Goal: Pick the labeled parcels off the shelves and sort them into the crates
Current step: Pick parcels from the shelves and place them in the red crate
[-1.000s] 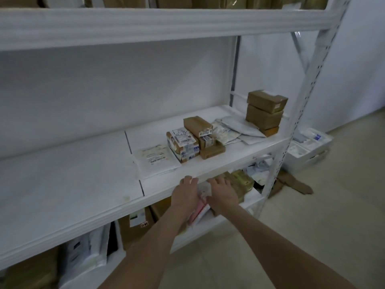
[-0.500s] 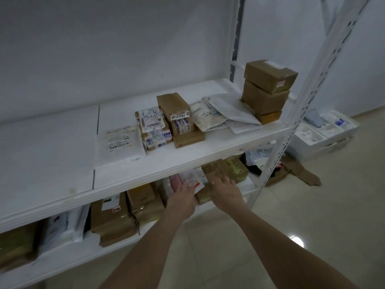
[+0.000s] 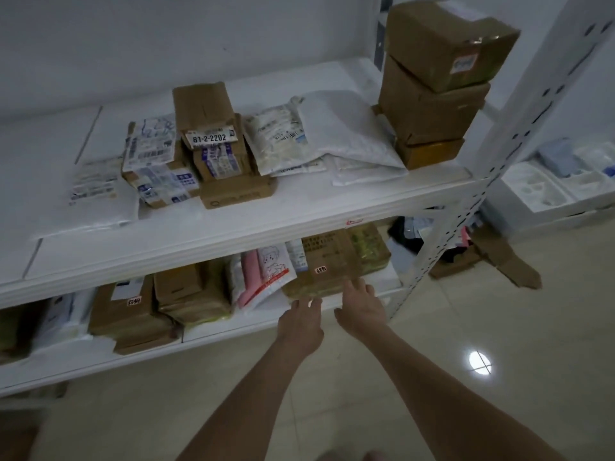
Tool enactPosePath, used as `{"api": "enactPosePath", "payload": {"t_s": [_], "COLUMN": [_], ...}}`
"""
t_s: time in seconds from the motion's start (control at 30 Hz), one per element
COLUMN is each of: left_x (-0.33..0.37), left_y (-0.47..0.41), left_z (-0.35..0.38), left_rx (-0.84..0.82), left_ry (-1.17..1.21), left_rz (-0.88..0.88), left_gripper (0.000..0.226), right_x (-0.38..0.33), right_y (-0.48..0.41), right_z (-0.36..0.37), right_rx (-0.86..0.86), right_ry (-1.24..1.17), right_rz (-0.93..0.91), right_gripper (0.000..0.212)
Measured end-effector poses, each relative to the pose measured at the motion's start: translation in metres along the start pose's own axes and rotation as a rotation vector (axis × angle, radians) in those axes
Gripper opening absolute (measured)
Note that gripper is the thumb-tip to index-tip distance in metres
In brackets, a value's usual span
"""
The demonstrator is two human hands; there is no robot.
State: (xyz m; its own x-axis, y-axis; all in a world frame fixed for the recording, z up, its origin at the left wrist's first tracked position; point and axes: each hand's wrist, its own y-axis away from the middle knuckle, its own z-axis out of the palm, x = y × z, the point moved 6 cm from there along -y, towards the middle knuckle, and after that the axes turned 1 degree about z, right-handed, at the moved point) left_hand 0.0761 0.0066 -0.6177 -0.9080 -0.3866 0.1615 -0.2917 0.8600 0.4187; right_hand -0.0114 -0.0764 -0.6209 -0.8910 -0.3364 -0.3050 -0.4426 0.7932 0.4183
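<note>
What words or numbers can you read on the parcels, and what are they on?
"81-2-2202": white sticker on the tall brown cardboard box, upper white shelf.
Handwritten sticker on the top brown box of the right stack: too blurred.
Printed labels on the tape-covered brown box and the white plastic mailer bag: too small.
Sticker on the flat brown box on the lower shelf: too blurred.

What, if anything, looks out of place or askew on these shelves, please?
The top box at the upper shelf's right end sits twisted, overhanging the box beneath. On the lower shelf a pink-and-white mailer lies slanted. Flattened cardboard lies on the floor.
</note>
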Motion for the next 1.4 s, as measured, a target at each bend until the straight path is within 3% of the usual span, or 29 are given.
{"api": "enactPosePath", "payload": {"t_s": [0.17,0.47,0.7,0.8,0.9,1.0,1.23,1.4], "left_x": [-0.007,-0.038,-0.072,-0.091,-0.097,-0.103,-0.116,-0.120], "left_y": [-0.050,-0.104,-0.121,-0.135,-0.142,-0.139,-0.123,-0.094], "left_z": [0.051,0.114,0.126,0.136,0.137,0.128,0.120,0.136], "left_rx": [0.013,0.121,0.518,0.529,0.476,0.552,0.606,0.506], "left_ry": [0.018,0.269,1.026,1.216,1.383,1.444,1.618,1.653], "left_rz": [-0.001,-0.208,-0.694,-0.737,-0.653,-0.624,-0.720,-0.876], "left_gripper": [0.059,0.063,0.064,0.059,0.041,0.037,0.017,0.015], "right_x": [0.023,0.067,0.081,0.083,0.083,0.083,0.083,0.090], "right_y": [-0.045,-0.099,-0.162,-0.183,-0.187,-0.188,-0.178,-0.153], "right_z": [0.049,0.107,0.087,0.091,0.095,0.089,0.081,0.092], "right_rx": [-0.029,-0.070,0.091,0.034,0.008,0.077,0.150,0.048], "right_ry": [-0.021,-0.092,-0.478,-0.671,-0.788,-0.821,-0.932,-0.923], "right_rz": [0.015,0.027,0.167,0.197,0.213,0.198,0.280,0.326], "right_gripper": [0.065,0.071,0.075,0.084,0.075,0.064,0.037,0.028]}}
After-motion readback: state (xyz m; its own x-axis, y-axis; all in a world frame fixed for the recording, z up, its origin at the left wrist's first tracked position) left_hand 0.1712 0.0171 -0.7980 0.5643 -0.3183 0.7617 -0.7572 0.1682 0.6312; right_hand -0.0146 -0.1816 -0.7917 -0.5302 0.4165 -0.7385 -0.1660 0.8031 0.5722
